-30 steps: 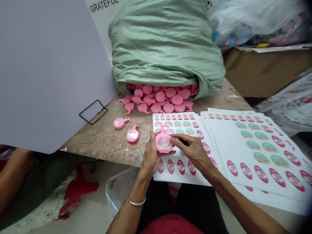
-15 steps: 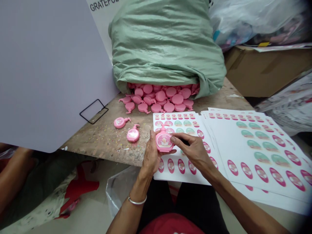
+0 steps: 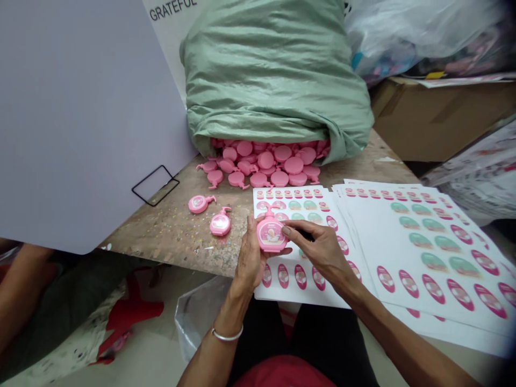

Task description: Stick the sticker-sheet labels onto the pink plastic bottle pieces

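Observation:
Over the near edge of the sticker sheet (image 3: 278, 290), my left hand (image 3: 250, 255) holds a small pink toy pump bottle (image 3: 271, 248) upright, its front towards me. A round label (image 3: 271, 233) with a pale picture covers the front of the bottle. My right hand (image 3: 318, 244) is closed at the bottle's right side, its thumb on the label's edge; the other fingers are partly hidden. To the left, a pink bottle with a label (image 3: 220, 224) and another labelled bottle (image 3: 198, 203) lie on the wooden table (image 3: 169, 236).
Many plain pink bottles (image 3: 266, 159) spill from a green sack (image 3: 274, 70). A stack of sticker sheets (image 3: 371, 242) lies to the right. A grey panel (image 3: 88, 118) stands left, near a black wire frame (image 3: 155, 185). Another person's arm (image 3: 24, 285) shows at lower left.
Almost nothing differs. Both hands keep the same hold on the pink bottle, and the view has shifted very slightly.

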